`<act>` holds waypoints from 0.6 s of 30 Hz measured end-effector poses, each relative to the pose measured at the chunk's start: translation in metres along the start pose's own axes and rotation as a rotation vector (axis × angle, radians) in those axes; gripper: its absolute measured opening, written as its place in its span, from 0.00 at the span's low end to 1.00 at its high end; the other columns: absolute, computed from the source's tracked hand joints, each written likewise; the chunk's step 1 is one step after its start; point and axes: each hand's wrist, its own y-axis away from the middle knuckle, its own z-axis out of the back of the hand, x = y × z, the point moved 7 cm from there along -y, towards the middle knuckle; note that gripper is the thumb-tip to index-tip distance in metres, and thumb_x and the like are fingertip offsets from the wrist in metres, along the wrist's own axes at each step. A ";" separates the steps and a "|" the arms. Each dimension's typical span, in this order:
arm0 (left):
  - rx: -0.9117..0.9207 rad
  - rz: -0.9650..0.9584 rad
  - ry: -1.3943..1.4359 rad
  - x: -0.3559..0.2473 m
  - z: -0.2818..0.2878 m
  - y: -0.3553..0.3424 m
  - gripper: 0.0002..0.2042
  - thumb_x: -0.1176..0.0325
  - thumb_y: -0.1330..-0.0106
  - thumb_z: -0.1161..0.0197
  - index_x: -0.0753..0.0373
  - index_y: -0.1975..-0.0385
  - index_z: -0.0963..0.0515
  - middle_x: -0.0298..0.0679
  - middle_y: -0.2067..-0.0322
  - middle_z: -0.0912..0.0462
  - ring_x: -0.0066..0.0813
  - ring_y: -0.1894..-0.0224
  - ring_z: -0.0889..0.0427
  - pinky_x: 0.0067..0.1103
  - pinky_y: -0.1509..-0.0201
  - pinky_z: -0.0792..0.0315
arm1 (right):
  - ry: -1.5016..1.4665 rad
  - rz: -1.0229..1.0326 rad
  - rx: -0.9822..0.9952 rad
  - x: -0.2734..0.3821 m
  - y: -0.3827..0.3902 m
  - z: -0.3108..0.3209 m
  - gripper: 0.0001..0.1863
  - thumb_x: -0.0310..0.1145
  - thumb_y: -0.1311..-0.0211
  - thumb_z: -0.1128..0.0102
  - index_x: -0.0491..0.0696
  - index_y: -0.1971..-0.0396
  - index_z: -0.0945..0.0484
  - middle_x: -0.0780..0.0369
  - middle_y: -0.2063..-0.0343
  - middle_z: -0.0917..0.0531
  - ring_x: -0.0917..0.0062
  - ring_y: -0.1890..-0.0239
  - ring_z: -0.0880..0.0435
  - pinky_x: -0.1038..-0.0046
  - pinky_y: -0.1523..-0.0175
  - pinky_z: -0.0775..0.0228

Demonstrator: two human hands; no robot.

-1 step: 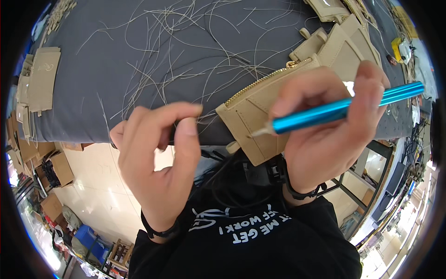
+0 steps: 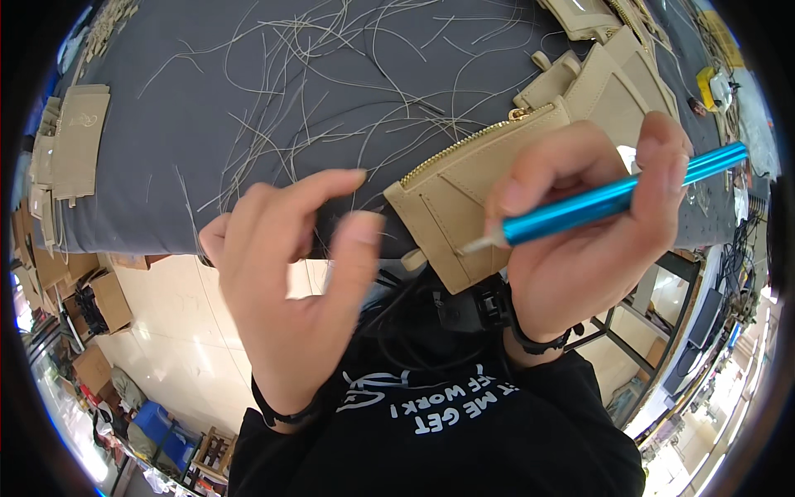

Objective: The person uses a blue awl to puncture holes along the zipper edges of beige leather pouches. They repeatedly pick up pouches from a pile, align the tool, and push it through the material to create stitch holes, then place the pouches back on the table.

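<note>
A beige zippered card wallet [image 2: 464,203] lies at the table's near edge, its gold zipper along the far side and a small loop at its near left. Over its right part, my right hand [image 2: 596,203] grips a shiny blue pen-shaped tool [image 2: 571,211]. The tool's pale, narrow tip points left and down at the wallet's stitched face; whether it touches cannot be told. My left hand [image 2: 290,265] hovers just left of the wallet, thumb and forefinger apart with nothing visible between them. Cut threads [image 2: 331,124] lie scattered on the dark cloth beyond.
More beige wallets [image 2: 617,83] overlap at the right and far right of the dark table [image 2: 141,166]. A stack of beige pieces [image 2: 81,141] sits at the left edge. A yellow tape measure [image 2: 708,89] lies far right. Cardboard boxes [image 2: 109,298] stand on the floor at left.
My left thumb and forefinger have spread farther apart. The blue tool's tip has shifted slightly right and toward me over the wallet, which stays in place.
</note>
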 end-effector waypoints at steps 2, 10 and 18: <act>0.067 -0.040 -0.004 -0.012 -0.007 -0.005 0.10 0.69 0.49 0.35 0.61 0.68 0.23 0.30 0.80 0.40 0.20 0.74 0.42 0.19 0.61 0.47 | -0.097 -0.028 -0.036 -0.001 -0.001 0.007 0.21 0.49 0.32 0.75 0.47 0.53 0.44 0.60 0.91 0.34 0.78 0.96 0.41 0.78 0.89 0.46; -0.055 -0.131 0.148 -0.031 0.009 -0.030 0.11 0.76 0.55 0.31 0.64 0.72 0.24 0.30 0.81 0.36 0.19 0.77 0.39 0.15 0.73 0.44 | -0.468 0.143 -0.008 0.021 0.008 0.022 0.20 0.43 0.32 0.75 0.47 0.55 0.35 0.63 0.93 0.35 0.80 0.98 0.47 0.78 0.94 0.55; -0.112 -0.546 -0.124 -0.052 0.012 -0.016 0.14 0.82 0.62 0.35 0.62 0.73 0.22 0.36 0.78 0.30 0.31 0.73 0.32 0.23 0.71 0.39 | -0.578 0.310 0.069 0.068 0.017 0.030 0.14 0.38 0.32 0.69 0.44 0.65 0.36 0.60 0.91 0.31 0.81 0.96 0.42 0.81 0.94 0.51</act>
